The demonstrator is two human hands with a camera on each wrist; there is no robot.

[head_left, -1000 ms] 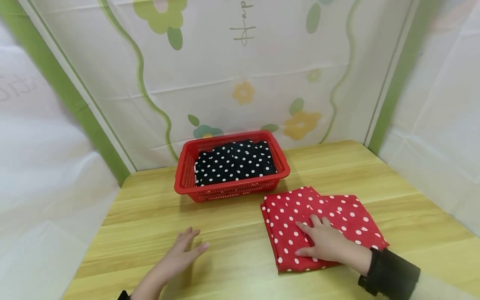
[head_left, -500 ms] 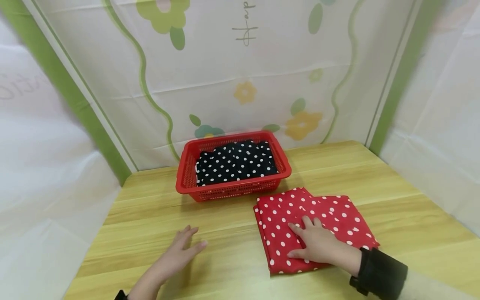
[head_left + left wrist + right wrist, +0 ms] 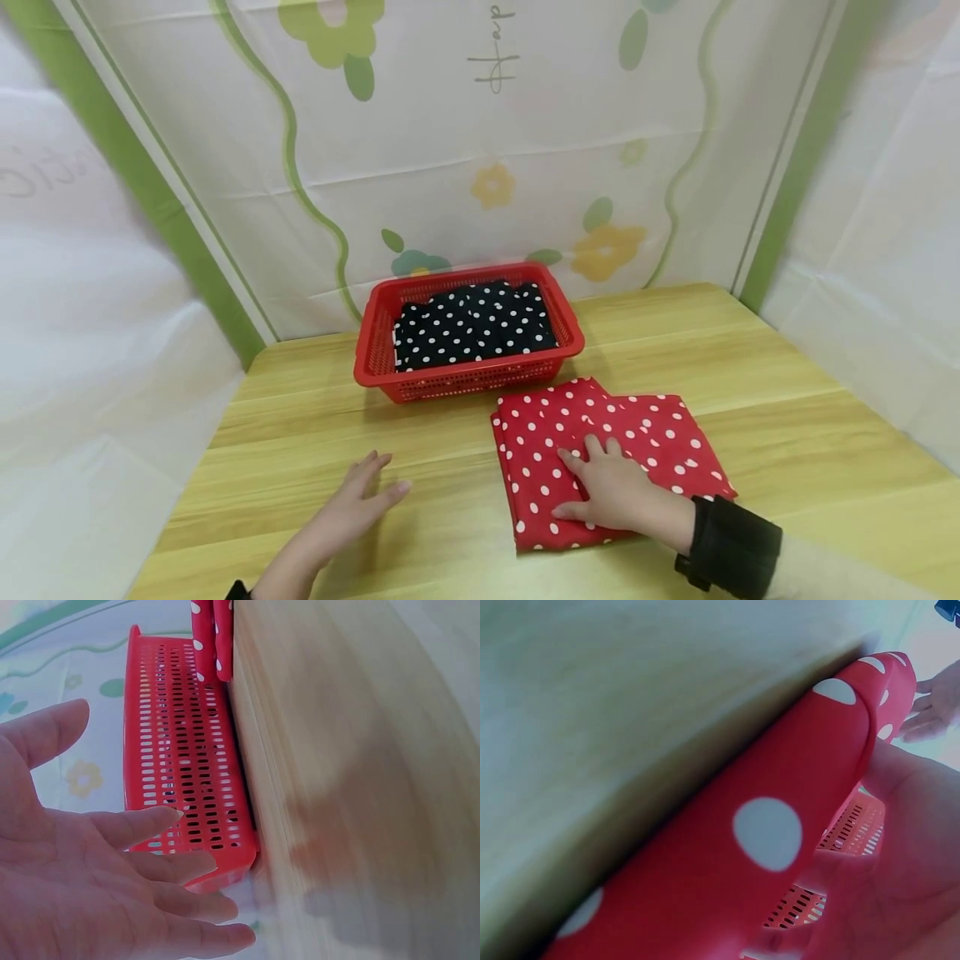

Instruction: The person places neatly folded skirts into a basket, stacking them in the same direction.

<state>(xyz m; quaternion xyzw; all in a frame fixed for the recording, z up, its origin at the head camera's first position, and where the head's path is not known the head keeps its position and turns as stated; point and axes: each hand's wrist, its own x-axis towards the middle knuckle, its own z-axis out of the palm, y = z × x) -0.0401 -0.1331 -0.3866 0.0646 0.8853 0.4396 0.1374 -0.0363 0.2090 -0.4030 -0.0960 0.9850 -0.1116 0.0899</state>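
Observation:
A folded red cloth with white dots lies on the wooden table in the head view. My right hand rests on top of it with the fingers spread. In the right wrist view the folded edge of the cloth fills the middle, and the palm lies over it. To the left of the cloth, my left hand hovers just over the table, fingers extended and holding nothing. Its palm and straight fingers show in the left wrist view.
Behind the cloth stands a red perforated plastic basket. Black cloth with white dots lies inside it. The wooden table is bounded by a flower-printed white fabric wall at the back and fabric at both sides.
The red dotted cloth has slid left across the table under my right hand, ending closer to my left hand. My left hand and the basket have hardly moved.

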